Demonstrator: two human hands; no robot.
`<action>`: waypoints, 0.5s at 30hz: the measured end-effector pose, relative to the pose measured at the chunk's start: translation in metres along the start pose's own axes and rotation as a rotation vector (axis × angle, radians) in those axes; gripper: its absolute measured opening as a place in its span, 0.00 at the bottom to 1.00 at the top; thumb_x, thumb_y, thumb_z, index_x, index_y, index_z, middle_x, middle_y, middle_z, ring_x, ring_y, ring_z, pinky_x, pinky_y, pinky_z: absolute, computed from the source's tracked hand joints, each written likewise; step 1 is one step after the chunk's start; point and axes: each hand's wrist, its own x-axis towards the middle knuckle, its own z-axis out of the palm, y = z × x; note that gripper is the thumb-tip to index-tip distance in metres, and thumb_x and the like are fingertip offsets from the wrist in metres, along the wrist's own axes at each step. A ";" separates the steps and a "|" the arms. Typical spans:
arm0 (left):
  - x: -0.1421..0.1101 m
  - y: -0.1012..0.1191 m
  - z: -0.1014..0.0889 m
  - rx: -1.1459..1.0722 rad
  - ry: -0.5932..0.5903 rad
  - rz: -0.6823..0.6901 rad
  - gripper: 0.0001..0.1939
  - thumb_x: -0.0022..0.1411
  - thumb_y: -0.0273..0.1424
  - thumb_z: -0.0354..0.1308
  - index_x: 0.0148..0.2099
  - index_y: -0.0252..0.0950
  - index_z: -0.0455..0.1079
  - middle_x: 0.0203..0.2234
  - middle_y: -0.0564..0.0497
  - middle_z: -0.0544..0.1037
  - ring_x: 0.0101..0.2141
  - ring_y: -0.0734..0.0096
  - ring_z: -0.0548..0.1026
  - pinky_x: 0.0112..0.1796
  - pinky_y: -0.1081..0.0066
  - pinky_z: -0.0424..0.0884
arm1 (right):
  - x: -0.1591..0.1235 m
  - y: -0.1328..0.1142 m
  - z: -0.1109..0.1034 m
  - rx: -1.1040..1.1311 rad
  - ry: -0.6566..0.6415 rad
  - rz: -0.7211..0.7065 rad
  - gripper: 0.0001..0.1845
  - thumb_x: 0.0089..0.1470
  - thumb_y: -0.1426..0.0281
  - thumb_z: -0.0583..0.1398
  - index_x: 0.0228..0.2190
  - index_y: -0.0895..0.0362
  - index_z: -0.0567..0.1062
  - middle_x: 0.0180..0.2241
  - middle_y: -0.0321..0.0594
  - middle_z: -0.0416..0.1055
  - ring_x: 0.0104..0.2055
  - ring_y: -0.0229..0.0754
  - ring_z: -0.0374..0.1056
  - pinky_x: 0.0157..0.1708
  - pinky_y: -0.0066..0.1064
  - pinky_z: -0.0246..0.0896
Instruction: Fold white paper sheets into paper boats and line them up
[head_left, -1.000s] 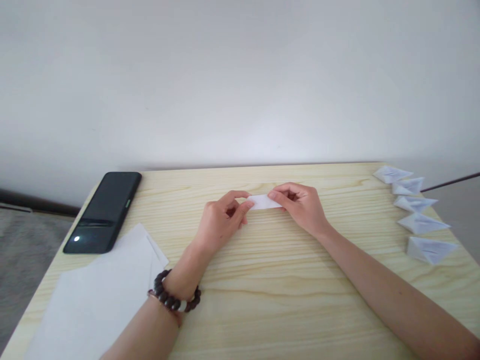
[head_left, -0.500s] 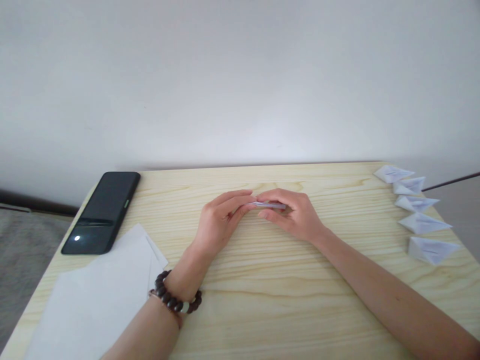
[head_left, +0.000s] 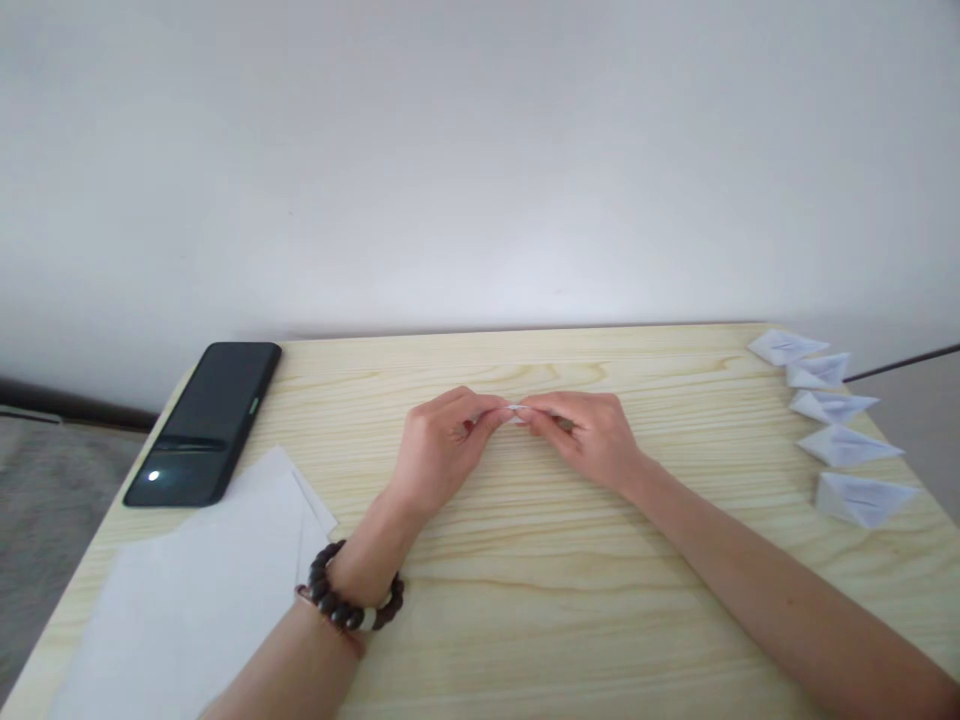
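Observation:
My left hand [head_left: 441,452] and my right hand [head_left: 587,436] meet at the middle of the wooden table [head_left: 525,560]. Both pinch a small folded white paper piece [head_left: 517,409] between fingertips, just above the tabletop. Most of the paper is hidden by my fingers; only a sliver shows between the two hands. A dark bead bracelet [head_left: 347,600] circles my left wrist.
A black phone [head_left: 205,422] lies at the table's far left corner. White paper sheets [head_left: 195,590] lie at the near left. Several folded white paper triangles [head_left: 832,425] line the right edge. A pale wall stands behind the table.
The flat paper strip held between my hands has been folded smaller. My hands have come closer together until their fingertips meet over it.

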 end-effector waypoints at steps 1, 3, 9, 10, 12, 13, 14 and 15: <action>0.000 -0.002 0.000 -0.055 0.004 -0.084 0.07 0.59 0.33 0.61 0.35 0.35 0.77 0.27 0.51 0.80 0.27 0.74 0.75 0.29 0.77 0.70 | 0.001 0.000 -0.001 0.055 0.004 0.088 0.10 0.59 0.66 0.58 0.31 0.56 0.79 0.25 0.37 0.78 0.24 0.36 0.72 0.25 0.24 0.65; 0.001 -0.006 0.000 -0.169 0.004 -0.239 0.10 0.58 0.36 0.61 0.38 0.36 0.77 0.26 0.52 0.81 0.24 0.74 0.75 0.28 0.76 0.71 | 0.002 0.002 -0.003 0.157 0.031 0.253 0.10 0.56 0.63 0.61 0.30 0.56 0.79 0.22 0.35 0.77 0.21 0.35 0.70 0.21 0.23 0.63; 0.004 -0.004 -0.004 -0.271 0.017 -0.390 0.10 0.57 0.35 0.61 0.37 0.34 0.76 0.24 0.52 0.81 0.25 0.74 0.75 0.29 0.76 0.72 | 0.003 0.006 -0.006 0.236 0.003 0.398 0.14 0.57 0.61 0.59 0.34 0.56 0.79 0.24 0.37 0.77 0.17 0.33 0.64 0.16 0.24 0.58; 0.005 -0.003 -0.004 -0.284 0.019 -0.406 0.10 0.57 0.35 0.62 0.36 0.34 0.76 0.24 0.52 0.80 0.25 0.73 0.76 0.29 0.76 0.72 | 0.002 0.006 -0.006 0.240 -0.005 0.401 0.14 0.57 0.61 0.58 0.34 0.57 0.79 0.24 0.38 0.78 0.18 0.34 0.65 0.17 0.24 0.59; 0.005 -0.003 -0.003 -0.316 0.014 -0.412 0.10 0.56 0.36 0.62 0.36 0.33 0.76 0.24 0.51 0.80 0.25 0.73 0.76 0.30 0.76 0.73 | 0.002 0.006 -0.005 0.252 0.002 0.400 0.14 0.58 0.61 0.58 0.34 0.57 0.79 0.25 0.38 0.78 0.19 0.35 0.68 0.18 0.24 0.61; 0.005 -0.004 -0.003 -0.326 0.017 -0.400 0.11 0.56 0.36 0.62 0.36 0.33 0.75 0.24 0.51 0.80 0.25 0.73 0.76 0.29 0.75 0.73 | 0.002 0.006 -0.004 0.257 0.020 0.390 0.13 0.57 0.61 0.58 0.34 0.57 0.79 0.25 0.38 0.78 0.20 0.36 0.69 0.19 0.24 0.63; 0.004 -0.005 -0.002 -0.328 0.024 -0.382 0.11 0.57 0.36 0.62 0.37 0.33 0.75 0.24 0.51 0.80 0.25 0.73 0.76 0.29 0.75 0.73 | 0.002 0.006 -0.003 0.255 0.045 0.368 0.12 0.57 0.62 0.59 0.35 0.57 0.78 0.26 0.38 0.78 0.22 0.36 0.71 0.20 0.24 0.64; 0.004 -0.007 -0.001 -0.322 0.036 -0.362 0.11 0.57 0.36 0.62 0.38 0.34 0.74 0.25 0.51 0.80 0.25 0.73 0.76 0.28 0.75 0.73 | 0.002 0.005 -0.003 0.240 0.074 0.337 0.11 0.56 0.62 0.60 0.35 0.56 0.78 0.28 0.38 0.78 0.24 0.37 0.72 0.21 0.24 0.66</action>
